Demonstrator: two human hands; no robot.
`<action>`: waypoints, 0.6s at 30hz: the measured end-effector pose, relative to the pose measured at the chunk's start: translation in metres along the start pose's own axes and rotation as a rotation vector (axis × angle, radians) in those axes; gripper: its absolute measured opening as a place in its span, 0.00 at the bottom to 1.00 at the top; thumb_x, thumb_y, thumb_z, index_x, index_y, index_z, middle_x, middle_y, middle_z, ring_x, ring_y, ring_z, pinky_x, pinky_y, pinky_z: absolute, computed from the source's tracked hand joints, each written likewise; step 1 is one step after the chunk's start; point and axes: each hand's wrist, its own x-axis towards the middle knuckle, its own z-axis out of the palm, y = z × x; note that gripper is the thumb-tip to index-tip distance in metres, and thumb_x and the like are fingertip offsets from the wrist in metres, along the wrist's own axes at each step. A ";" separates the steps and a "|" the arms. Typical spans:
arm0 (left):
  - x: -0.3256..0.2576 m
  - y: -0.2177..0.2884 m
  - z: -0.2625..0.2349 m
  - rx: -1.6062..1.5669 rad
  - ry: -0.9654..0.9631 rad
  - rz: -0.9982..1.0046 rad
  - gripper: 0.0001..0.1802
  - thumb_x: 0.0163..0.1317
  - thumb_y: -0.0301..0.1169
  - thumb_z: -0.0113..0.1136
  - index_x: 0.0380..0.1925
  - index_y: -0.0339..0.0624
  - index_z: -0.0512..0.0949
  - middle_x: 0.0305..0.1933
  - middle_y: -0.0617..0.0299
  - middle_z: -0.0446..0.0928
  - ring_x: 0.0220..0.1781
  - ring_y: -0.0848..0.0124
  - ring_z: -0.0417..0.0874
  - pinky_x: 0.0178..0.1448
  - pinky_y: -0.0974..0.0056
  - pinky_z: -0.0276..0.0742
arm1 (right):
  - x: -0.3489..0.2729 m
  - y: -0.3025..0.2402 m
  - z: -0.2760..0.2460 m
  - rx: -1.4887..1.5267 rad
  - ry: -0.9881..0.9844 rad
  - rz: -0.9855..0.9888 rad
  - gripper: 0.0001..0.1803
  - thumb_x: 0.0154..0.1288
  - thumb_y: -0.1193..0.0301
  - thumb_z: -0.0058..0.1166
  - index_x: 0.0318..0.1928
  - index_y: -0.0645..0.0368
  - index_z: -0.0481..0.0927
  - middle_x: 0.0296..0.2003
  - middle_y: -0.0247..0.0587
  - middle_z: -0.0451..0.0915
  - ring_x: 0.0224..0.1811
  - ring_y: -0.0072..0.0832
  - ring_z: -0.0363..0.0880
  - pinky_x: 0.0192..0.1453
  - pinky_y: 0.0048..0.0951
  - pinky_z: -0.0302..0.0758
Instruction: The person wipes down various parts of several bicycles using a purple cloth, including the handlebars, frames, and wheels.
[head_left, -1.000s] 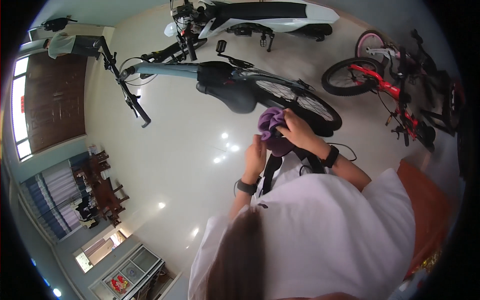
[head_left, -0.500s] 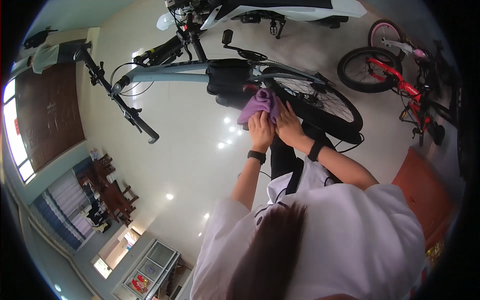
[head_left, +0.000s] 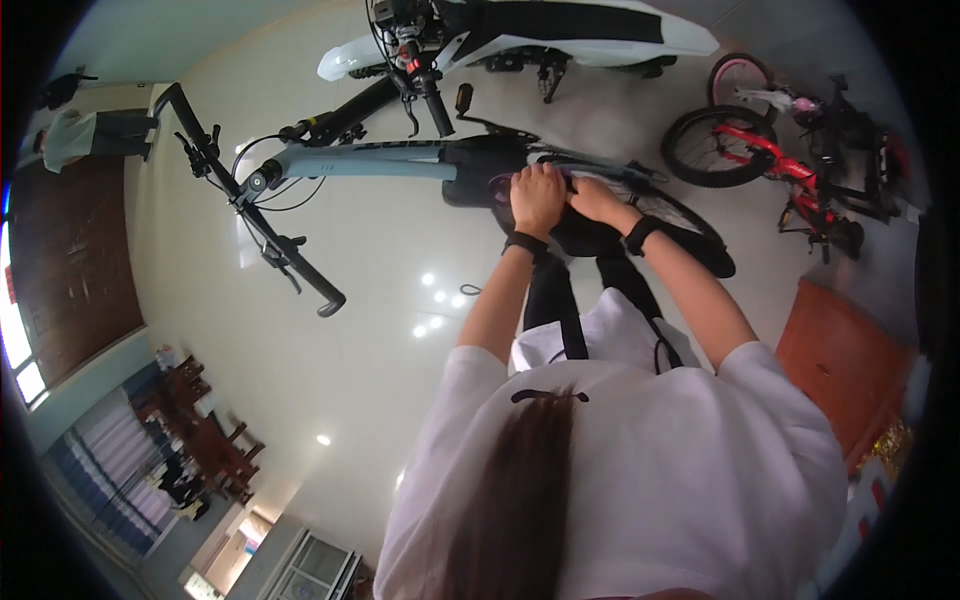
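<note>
A light-blue bicycle [head_left: 365,163] stands across the view, handlebar at left and rear wheel at right. My left hand [head_left: 538,200] is closed over its black middle part, with the edge of a purple cloth [head_left: 500,187] showing beside the fingers. Just to the right, my right hand [head_left: 598,203] is curled closed; a small bit of purple shows between the two hands. Most of the cloth is hidden under them. A black saddle-like part [head_left: 585,237] lies below my hands. Both wrists wear black bands.
Behind the bicycle stands a white and black motorbike [head_left: 560,28]. A red bicycle [head_left: 790,165] and a pink-wheeled one [head_left: 738,78] are at right, above a brown-orange cabinet [head_left: 835,360]. A person [head_left: 90,137] stands at far left. Wooden furniture [head_left: 205,425] is at lower left.
My hands have moved up onto the bicycle's black middle part, and the cloth, plainly seen before, is now mostly covered. The handlebar has shifted slightly lower in view.
</note>
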 end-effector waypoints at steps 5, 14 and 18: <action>-0.016 0.004 -0.014 -0.195 0.120 0.130 0.08 0.53 0.36 0.50 0.27 0.44 0.70 0.32 0.60 0.73 0.40 0.64 0.74 0.42 0.62 0.67 | -0.044 -0.026 -0.016 -0.204 0.055 0.006 0.14 0.51 0.70 0.48 0.38 0.66 0.73 0.37 0.57 0.76 0.39 0.50 0.74 0.44 0.44 0.72; -0.087 0.051 0.032 -0.405 0.060 0.314 0.40 0.44 0.41 0.60 0.59 0.42 0.59 0.59 0.52 0.61 0.62 0.59 0.61 0.66 0.56 0.54 | -0.123 0.007 0.009 -0.330 0.224 0.044 0.17 0.54 0.69 0.47 0.43 0.65 0.69 0.40 0.56 0.75 0.41 0.46 0.75 0.44 0.41 0.73; -0.081 0.048 0.036 -0.407 0.076 0.347 0.39 0.43 0.41 0.62 0.58 0.43 0.61 0.59 0.53 0.62 0.60 0.59 0.64 0.61 0.56 0.61 | -0.127 0.022 0.020 -0.303 -0.066 0.184 0.18 0.56 0.61 0.46 0.38 0.65 0.72 0.28 0.52 0.78 0.30 0.46 0.78 0.35 0.42 0.74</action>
